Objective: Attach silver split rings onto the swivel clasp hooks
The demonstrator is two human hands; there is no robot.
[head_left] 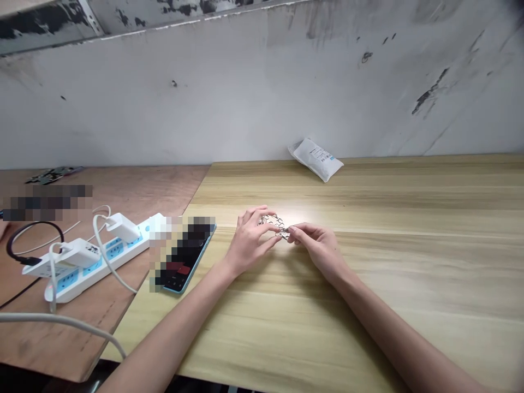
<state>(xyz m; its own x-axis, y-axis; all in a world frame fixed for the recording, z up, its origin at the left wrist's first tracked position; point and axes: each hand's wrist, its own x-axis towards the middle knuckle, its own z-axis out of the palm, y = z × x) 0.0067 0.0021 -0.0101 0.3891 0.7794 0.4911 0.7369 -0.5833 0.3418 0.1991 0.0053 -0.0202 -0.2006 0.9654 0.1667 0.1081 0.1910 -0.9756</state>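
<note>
The pale wooden desk (429,262) ran up to the wall (229,109) along its far edge, with a brown desk (158,185) adjoining its left edge. On the brown desk lay a white power strip (115,250) with chargers plugged in. A phone (186,259) lay just inside the pale desk's left edge, and a white packet (317,158) near its far edge. Around the desk's middle, the left hand (249,240) and the right hand (319,244) each pinched a small metal chain (284,235) between thumb and forefinger.
</note>
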